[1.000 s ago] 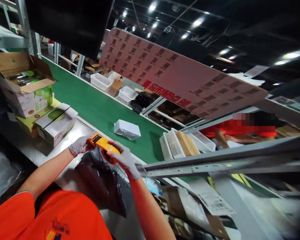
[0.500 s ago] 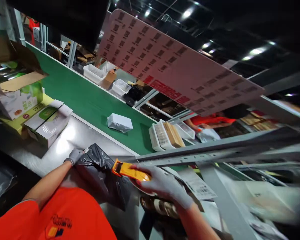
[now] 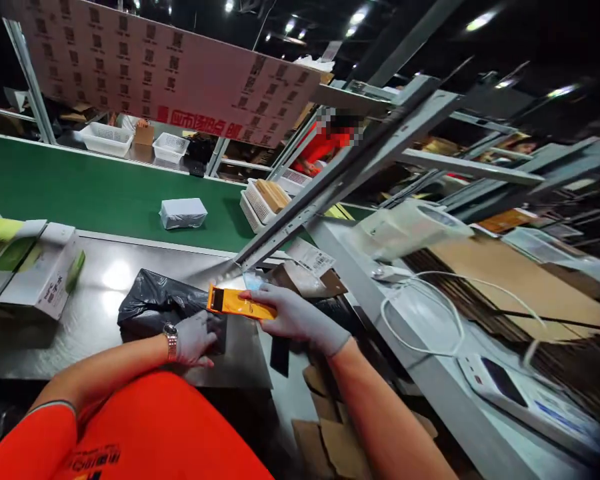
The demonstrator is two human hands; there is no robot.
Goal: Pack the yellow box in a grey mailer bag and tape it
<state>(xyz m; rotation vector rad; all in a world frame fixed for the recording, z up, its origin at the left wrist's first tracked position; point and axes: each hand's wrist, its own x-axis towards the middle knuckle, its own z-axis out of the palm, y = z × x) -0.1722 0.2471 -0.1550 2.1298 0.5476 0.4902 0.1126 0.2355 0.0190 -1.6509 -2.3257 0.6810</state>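
My right hand [image 3: 300,319], in a grey glove, grips an orange tape dispenser [image 3: 237,303] and holds it just above the steel table [image 3: 105,267]. My left hand [image 3: 194,339], gloved and with a wristwatch, presses down on a black plastic bag parcel [image 3: 155,308] lying on the table. The dispenser's head hangs over the right end of that parcel.
A white parcel [image 3: 183,213] lies on the green conveyor belt [image 3: 80,193] behind the table. White and green cartons [image 3: 30,263] sit at the left. White baskets [image 3: 260,200] stand across the belt, and a person in red works beyond them. Flat cardboard [image 3: 520,280] and a scanner device [image 3: 500,383] lie to the right.
The view has swung to the right. My right hand has carried the dispenser off the bag to its right side, then held it there. My left hand has shifted onto the bag's near edge.
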